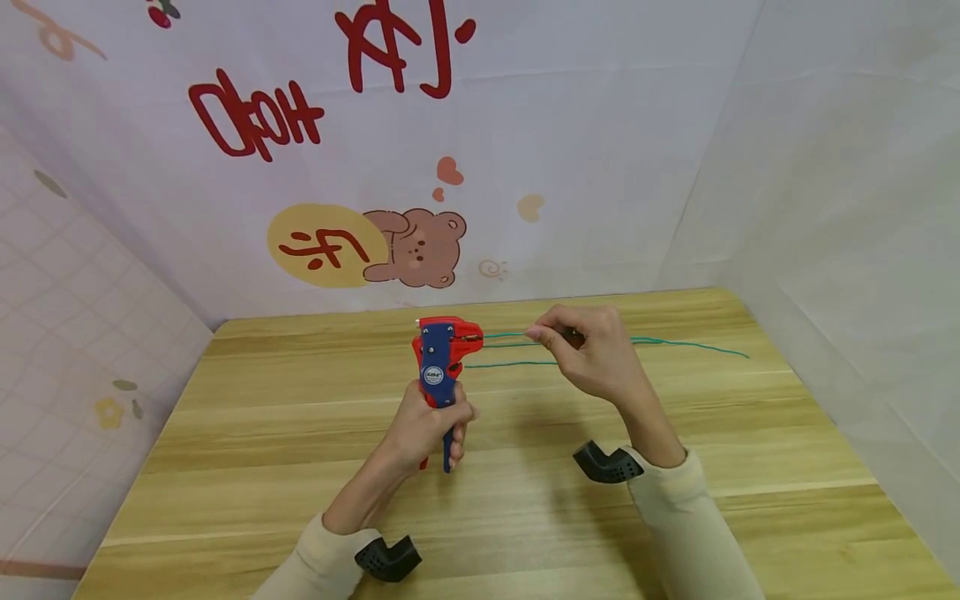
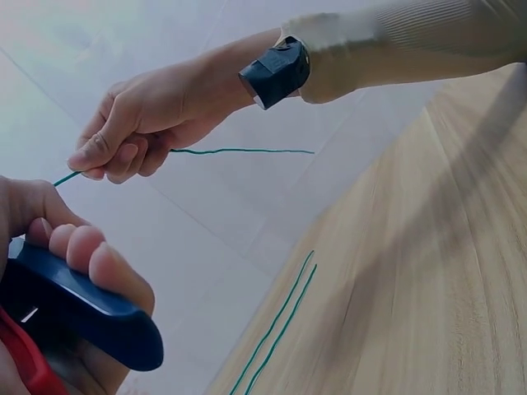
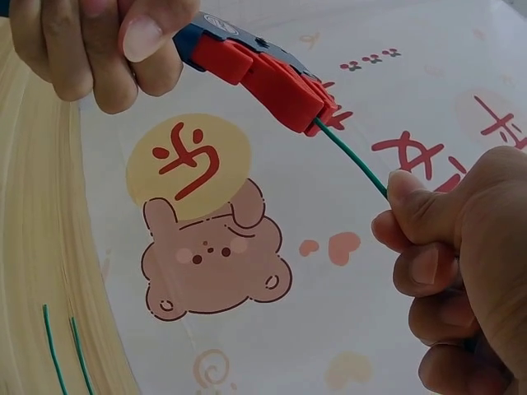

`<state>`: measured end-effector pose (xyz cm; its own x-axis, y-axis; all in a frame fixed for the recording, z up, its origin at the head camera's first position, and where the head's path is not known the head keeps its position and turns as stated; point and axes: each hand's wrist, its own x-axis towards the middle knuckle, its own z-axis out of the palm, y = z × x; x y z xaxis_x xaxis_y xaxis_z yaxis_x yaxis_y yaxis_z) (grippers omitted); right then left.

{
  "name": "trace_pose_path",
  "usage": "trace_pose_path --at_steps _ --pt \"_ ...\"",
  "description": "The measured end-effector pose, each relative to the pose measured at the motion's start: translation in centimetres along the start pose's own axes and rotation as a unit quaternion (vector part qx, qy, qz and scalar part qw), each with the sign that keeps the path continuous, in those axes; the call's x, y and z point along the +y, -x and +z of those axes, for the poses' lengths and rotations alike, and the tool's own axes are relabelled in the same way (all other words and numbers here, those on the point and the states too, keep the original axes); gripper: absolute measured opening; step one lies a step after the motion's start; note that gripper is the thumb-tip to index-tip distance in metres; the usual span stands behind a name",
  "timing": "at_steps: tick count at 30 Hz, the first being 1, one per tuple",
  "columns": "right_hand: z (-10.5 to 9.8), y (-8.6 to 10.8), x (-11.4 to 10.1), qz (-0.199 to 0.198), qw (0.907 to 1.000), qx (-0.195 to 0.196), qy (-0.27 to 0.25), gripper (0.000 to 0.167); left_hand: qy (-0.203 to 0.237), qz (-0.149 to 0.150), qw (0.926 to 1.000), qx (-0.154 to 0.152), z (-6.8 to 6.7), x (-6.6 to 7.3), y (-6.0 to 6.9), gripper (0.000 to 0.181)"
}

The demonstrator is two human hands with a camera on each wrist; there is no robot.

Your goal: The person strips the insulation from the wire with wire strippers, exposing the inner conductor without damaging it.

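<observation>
My left hand (image 1: 429, 427) grips the handles of a red and blue wire stripper (image 1: 435, 357), held upright above the table with its nose to the right. A thin green wire (image 3: 352, 158) runs from the stripper's red nose to my right hand (image 1: 596, 354). Thumb and forefinger of that hand pinch the wire a short way from the nose. In the left wrist view the wire's free tail (image 2: 247, 151) sticks out behind the right hand. How deep the end sits in the jaws is hidden.
Two more green wires (image 2: 284, 321) lie side by side on the wooden table (image 1: 300, 467), behind the right hand in the head view. A white printed cloth (image 1: 600, 150) stands along the table's back, with more pale cloth at both sides. Each wrist carries a black camera mount (image 1: 607, 463).
</observation>
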<state>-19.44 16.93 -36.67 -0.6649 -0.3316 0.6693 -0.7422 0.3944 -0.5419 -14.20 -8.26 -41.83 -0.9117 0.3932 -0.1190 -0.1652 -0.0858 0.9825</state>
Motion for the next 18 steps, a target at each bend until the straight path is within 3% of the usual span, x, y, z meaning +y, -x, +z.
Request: trace_pose_path --at_steps 18 --pt "0.21 -0.03 0.42 -0.011 0.9999 0.003 -0.003 0.015 0.016 -0.001 0.9998 -0.011 -0.26 0.04 -0.12 0.018"
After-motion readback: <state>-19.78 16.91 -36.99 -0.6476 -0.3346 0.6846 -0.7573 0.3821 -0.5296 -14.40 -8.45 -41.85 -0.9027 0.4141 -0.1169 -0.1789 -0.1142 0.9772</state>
